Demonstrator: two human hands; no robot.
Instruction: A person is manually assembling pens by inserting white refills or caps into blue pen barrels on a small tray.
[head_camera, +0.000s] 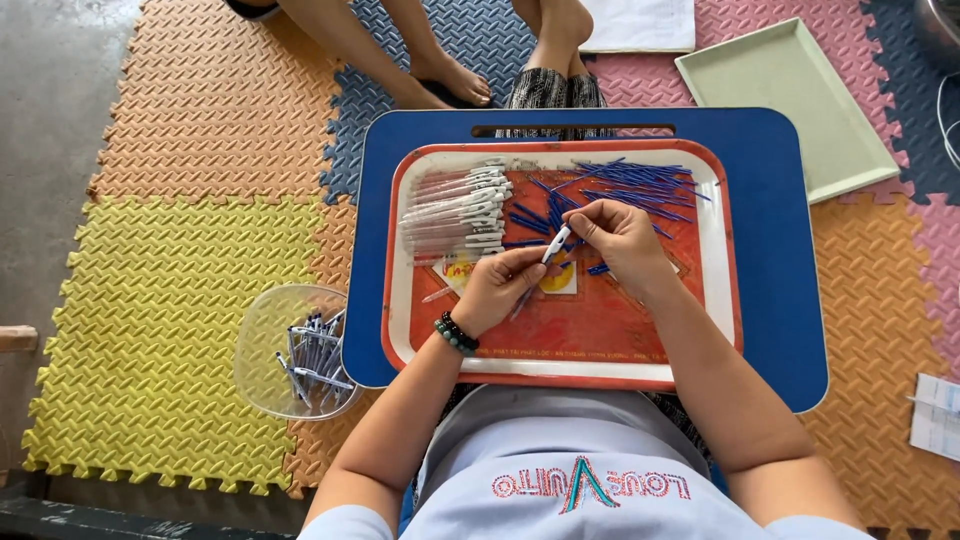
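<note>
Interlocking foam floor mats (180, 250) in yellow, orange, blue and pink cover the ground in the head view, and on them I see a blue lap table (790, 260) carrying an orange tray with a white rim (620, 335). Left hand (497, 288): positioned over the tray centre, fingers closed around the lower end of a pen (553, 247) with a white barrel; a beaded bracelet (455, 333) sits on that wrist. Right hand (622, 240): just beside the left, thumb and fingertips pinched narrowly on the upper end of the same pen, so both hands hold it above the tray, tilted, clear of the tray floor. Upper left of the tray: a stack of clear pen barrels with white tips (455, 208), laid roughly parallel. Upper right of the tray: a loose heap of thin blue refills (625, 185), a few of them scattered toward the hands. Left of the lap table, on the mats: a clear plastic bowl (262, 350) holding finished pens. Beyond the table, at upper right: a pale green tray (790, 100) lying on the pink mat. Another person's bare feet (455, 80) rest on the blue mat at the top edge.
</note>
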